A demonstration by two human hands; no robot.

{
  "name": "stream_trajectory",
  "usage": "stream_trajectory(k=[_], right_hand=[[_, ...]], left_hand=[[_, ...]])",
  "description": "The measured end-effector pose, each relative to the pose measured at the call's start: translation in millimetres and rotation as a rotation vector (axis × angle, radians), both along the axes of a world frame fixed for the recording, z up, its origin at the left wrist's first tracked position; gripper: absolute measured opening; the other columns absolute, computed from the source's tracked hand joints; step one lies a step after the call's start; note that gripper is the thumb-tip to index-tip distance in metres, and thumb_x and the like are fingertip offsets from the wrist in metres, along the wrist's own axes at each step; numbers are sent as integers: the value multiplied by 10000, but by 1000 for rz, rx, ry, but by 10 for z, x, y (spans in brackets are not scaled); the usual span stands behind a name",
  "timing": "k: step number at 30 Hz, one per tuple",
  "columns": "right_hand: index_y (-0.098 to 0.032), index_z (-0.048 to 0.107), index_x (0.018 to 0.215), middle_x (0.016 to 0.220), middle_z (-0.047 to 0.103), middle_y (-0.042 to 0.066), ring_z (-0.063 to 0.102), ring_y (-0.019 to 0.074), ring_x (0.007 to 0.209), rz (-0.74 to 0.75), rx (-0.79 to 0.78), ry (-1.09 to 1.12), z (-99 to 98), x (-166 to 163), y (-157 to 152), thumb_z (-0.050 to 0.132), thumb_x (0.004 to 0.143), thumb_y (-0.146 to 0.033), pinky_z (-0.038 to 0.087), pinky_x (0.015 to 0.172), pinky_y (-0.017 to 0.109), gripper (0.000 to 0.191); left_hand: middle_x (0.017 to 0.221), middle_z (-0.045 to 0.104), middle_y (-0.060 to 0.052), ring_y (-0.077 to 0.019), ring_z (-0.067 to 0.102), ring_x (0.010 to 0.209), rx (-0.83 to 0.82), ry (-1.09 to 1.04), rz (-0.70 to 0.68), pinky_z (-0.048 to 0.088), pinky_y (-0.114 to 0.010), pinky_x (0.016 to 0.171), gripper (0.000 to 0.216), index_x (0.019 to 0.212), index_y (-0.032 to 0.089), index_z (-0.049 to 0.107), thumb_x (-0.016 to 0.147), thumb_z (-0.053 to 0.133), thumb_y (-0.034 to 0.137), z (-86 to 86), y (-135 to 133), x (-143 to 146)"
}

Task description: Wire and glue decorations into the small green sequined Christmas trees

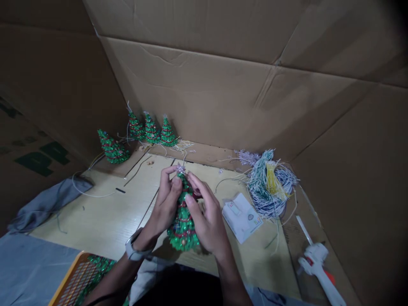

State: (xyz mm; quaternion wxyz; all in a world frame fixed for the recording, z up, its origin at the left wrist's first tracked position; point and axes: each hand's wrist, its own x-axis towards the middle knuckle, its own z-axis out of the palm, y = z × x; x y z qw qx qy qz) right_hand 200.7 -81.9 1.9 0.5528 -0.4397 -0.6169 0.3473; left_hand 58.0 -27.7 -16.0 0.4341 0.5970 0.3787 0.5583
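Between my hands I hold a small green beaded Christmas tree [183, 231] with red garland, its top pointing away from me. My left hand [167, 199] grips it from the left near the top, thumb against the beads. My right hand [205, 212] wraps its right side, with the fingers close to the top. A pale, clear star [180, 168] sits at the tip between my fingertips, and a thin strand rises from it. How the fingertips touch the star is too small to tell.
Several finished-looking beaded trees [153, 128] stand along the cardboard wall [204, 93]. To the right lie a bundle of cords [267, 187], a white paper packet [242, 217] and a glue gun [315, 259]. An orange basket [60, 282] holds green beadwork; a grey cloth [47, 204] lies left.
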Motion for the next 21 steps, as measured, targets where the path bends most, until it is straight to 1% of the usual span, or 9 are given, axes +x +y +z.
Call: stream_trajectory(k=[2, 3, 5, 7, 10, 13, 16, 19, 21], right_hand=[[-413, 532, 1641, 1655, 615, 10, 598, 271, 1527, -15, 27, -7, 156, 24, -107, 623, 1114, -362, 522, 1294, 524, 537], [-421, 519, 1647, 1656, 613, 9, 600, 276, 1526, -21, 38, -4, 207, 31, -147, 622, 1112, -347, 534, 1285, 533, 550], [-433, 497, 1659, 1655, 612, 6, 603, 283, 1525, -29, 52, -3, 266, 39, -202, 612, 1113, -326, 540, 1282, 543, 569], [-440, 482, 1668, 1646, 620, 1, 606, 286, 1521, -31, 54, -13, 286, 40, -232, 608, 1113, -320, 536, 1285, 541, 582], [-449, 475, 1670, 1640, 625, -10, 608, 277, 1517, -25, 41, -6, 282, 29, -240, 609, 1114, -329, 533, 1287, 518, 584], [-447, 459, 1680, 1660, 606, -10, 588, 269, 1536, -21, 21, 8, 230, 30, -210, 600, 1121, -345, 520, 1295, 518, 585], [-431, 448, 1689, 1681, 587, 18, 593, 287, 1527, -58, -25, -30, 81, 108, -166, 601, 1122, -382, 528, 1271, 545, 589], [-409, 459, 1685, 1659, 608, 58, 639, 300, 1469, -132, -97, -72, -172, 289, -156, 595, 1123, -421, 565, 1210, 555, 578], [-392, 511, 1653, 1629, 636, 73, 641, 299, 1464, -174, -167, -95, -365, 430, -185, 597, 1119, -441, 563, 1204, 548, 542]], left_hand=[[1140, 664, -51, -212, 664, 899, 0, -78, 13, 595, -338, 774, 422, 1477, 341, 538, 1116, 583, 554, 175, -130, 41], [1148, 659, -54, -211, 665, 877, 24, -100, 36, 598, -341, 736, 444, 1486, 350, 538, 1099, 617, 554, 244, -183, 60], [1188, 659, -64, -223, 695, 894, 68, -126, 65, 616, -358, 718, 448, 1472, 360, 531, 1083, 653, 546, 340, -267, 89], [1187, 675, -65, -241, 731, 925, 72, -134, 47, 641, -385, 738, 423, 1450, 363, 503, 1090, 648, 531, 385, -322, 108], [1120, 702, -58, -260, 767, 935, 40, -147, -29, 667, -421, 759, 389, 1453, 373, 441, 1121, 601, 496, 383, -358, 122], [1163, 705, -84, -286, 781, 1016, 67, -143, -37, 684, -465, 804, 390, 1462, 365, 418, 1127, 589, 466, 319, -302, 124], [1209, 701, -103, -286, 779, 1072, 165, -114, 38, 680, -486, 856, 389, 1446, 345, 408, 1124, 599, 452, 176, -111, 97], [1167, 717, -68, -230, 788, 964, 296, -75, 92, 665, -448, 844, 314, 1397, 338, 383, 1147, 567, 382, -61, 171, 25], [1152, 719, -57, -193, 776, 879, 390, -35, 148, 650, -416, 821, 291, 1381, 322, 382, 1153, 557, 366, -248, 344, -40]])
